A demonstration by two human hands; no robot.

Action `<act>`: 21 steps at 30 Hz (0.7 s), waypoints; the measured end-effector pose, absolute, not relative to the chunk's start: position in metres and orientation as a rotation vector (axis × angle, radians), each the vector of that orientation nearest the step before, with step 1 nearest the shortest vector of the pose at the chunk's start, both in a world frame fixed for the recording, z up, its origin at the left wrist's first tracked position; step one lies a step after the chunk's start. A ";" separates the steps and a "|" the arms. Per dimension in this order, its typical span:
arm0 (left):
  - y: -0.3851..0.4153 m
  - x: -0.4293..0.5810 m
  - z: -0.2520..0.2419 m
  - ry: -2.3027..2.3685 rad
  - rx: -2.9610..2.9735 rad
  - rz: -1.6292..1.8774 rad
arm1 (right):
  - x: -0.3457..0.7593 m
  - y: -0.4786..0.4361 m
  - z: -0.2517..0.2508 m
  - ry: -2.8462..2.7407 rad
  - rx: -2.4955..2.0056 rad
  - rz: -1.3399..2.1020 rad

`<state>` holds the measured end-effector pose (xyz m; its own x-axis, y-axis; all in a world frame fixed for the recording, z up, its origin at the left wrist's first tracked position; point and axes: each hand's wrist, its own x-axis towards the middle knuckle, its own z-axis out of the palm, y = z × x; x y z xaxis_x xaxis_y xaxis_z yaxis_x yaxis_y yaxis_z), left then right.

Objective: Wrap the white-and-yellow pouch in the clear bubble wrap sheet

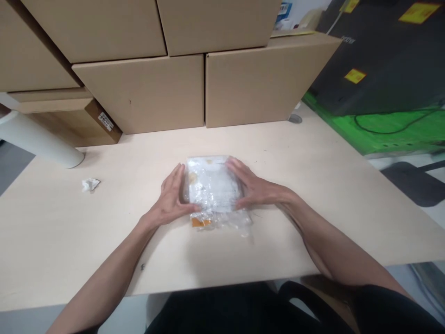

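Plastic-wrapped package [215,183] lay near the middle of the pale worktop [323,236], between the person's two hands. Beyond it, at twelve o'clock, stood stacked cardboard boxes [149,95]. Between nine and ten o'clock stood a white cylinder [52,141]. The right hand [255,189] was clamped on the package's three o'clock side, fingers at the far corner, thumb at the near one. The left hand [168,199] was clamped likewise at nine o'clock. Farther out at nine lay a crumpled white scrap [90,184]. An orange patch [200,222] showed between six and seven.
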<state>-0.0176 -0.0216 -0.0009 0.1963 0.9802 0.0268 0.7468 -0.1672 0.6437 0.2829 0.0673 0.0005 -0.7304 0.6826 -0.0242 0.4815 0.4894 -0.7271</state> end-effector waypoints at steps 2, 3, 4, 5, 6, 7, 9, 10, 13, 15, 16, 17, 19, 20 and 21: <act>-0.025 -0.015 -0.002 1.677 1.814 0.829 | 0.283 0.068 0.002 -2.204 -1.137 1.086; -0.025 -0.014 -0.003 1.678 1.732 0.909 | 0.283 0.068 0.002 -2.053 -1.196 1.088; -0.025 -0.013 -0.004 1.660 1.653 0.965 | 0.282 0.068 0.002 -1.921 -1.231 1.112; -0.024 -0.012 -0.005 1.628 1.578 0.998 | 0.281 0.067 0.002 -1.821 -1.248 1.171; -0.023 -0.010 -0.005 1.596 1.502 1.028 | 0.279 0.066 0.001 -1.754 -1.251 1.264; -0.022 -0.009 -0.005 1.573 1.418 1.064 | 0.278 0.065 0.000 -1.707 -1.245 1.372; -0.021 -0.007 -0.002 1.537 1.243 1.132 | 0.274 0.063 -0.001 -1.622 -1.211 1.563; -0.021 -0.006 0.000 1.510 1.171 1.142 | 0.272 0.062 -0.002 -1.578 -1.180 1.619; -0.022 -0.006 0.007 1.437 1.101 1.122 | 0.268 0.059 -0.001 -1.485 -1.042 1.681; -0.024 -0.008 0.009 1.402 1.142 1.142 | 0.267 0.056 0.001 -1.467 -0.958 1.682; -0.024 -0.009 0.010 1.375 1.154 1.164 | 0.267 0.055 0.003 -1.470 -0.924 1.672; -0.024 -0.011 0.010 1.342 1.154 1.180 | 0.267 0.053 0.006 -1.479 -0.894 1.660; -0.024 -0.013 0.010 1.274 1.108 1.192 | 0.268 0.050 0.012 -1.516 -0.845 1.645; -0.024 -0.015 0.011 1.250 1.072 1.189 | 0.268 0.048 0.016 -1.543 -0.825 1.649; -0.024 -0.016 0.012 1.230 1.036 1.180 | 0.269 0.045 0.019 -1.578 -0.805 1.664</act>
